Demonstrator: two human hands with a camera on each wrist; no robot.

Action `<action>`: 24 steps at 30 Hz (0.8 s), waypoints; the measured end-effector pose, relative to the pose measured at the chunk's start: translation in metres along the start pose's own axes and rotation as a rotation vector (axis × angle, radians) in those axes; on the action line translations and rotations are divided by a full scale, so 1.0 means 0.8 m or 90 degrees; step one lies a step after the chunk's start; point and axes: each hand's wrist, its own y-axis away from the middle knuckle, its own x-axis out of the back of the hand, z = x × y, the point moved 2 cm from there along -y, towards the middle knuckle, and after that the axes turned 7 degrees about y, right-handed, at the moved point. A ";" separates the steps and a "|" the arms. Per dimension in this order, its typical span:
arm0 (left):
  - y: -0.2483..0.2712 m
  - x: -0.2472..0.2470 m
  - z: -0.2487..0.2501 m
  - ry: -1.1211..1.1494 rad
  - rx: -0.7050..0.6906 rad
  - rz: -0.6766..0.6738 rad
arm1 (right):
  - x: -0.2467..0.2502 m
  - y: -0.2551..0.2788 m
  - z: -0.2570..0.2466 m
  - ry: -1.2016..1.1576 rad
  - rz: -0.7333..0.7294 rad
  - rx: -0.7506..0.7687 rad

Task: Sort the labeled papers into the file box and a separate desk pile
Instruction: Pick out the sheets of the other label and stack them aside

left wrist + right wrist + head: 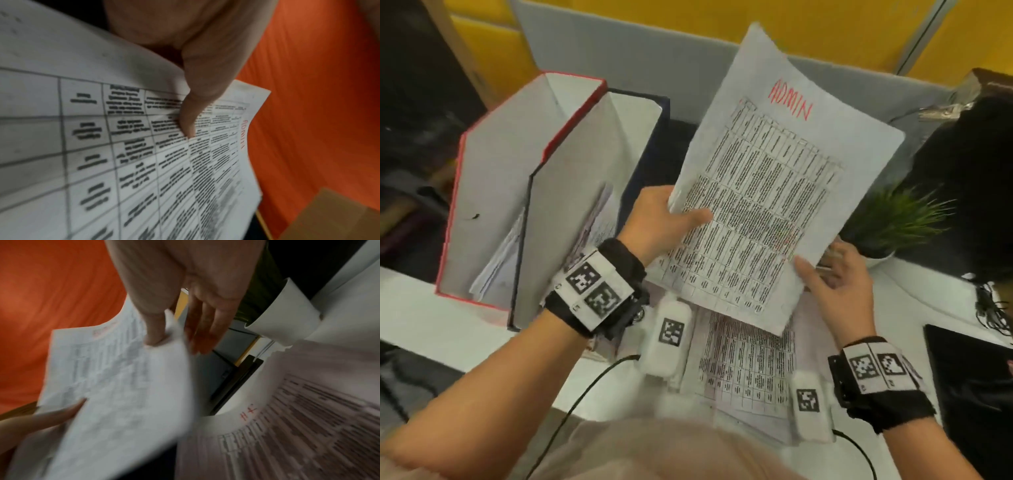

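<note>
A printed sheet marked ADMIN in red (pixel 774 192) is held up, tilted, above the desk. My left hand (pixel 664 219) grips its left edge, with the thumb (pixel 197 97) pressed on the printed table (pixel 144 162). My right hand (pixel 839 277) is at the sheet's lower right edge. Its thumb (pixel 154 324) touches the sheet (pixel 115 386), and its straight fingers are spread behind, apart from it. A pile of printed papers (pixel 750 370) lies on the desk under the sheet. A red-edged file box (pixel 493 205) and a dark blue one (pixel 571 205) stand at left, both holding papers.
A small green plant (pixel 893 219) in a white pot (pixel 287 313) stands just right of my right hand. A dark bag (pixel 969 171) sits behind it, and a black flat object (pixel 976 394) lies at right. A grey partition (pixel 654 51) backs the desk.
</note>
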 end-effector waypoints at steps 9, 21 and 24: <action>0.015 0.170 0.021 -0.133 0.137 0.176 | 0.018 0.028 0.084 0.222 -0.015 -0.120; -0.002 0.175 -0.033 -0.481 0.194 0.148 | 0.013 0.052 0.142 0.489 -0.026 -0.226; -0.013 0.149 -0.058 -0.532 0.209 0.109 | 0.014 0.051 0.146 0.490 -0.023 -0.243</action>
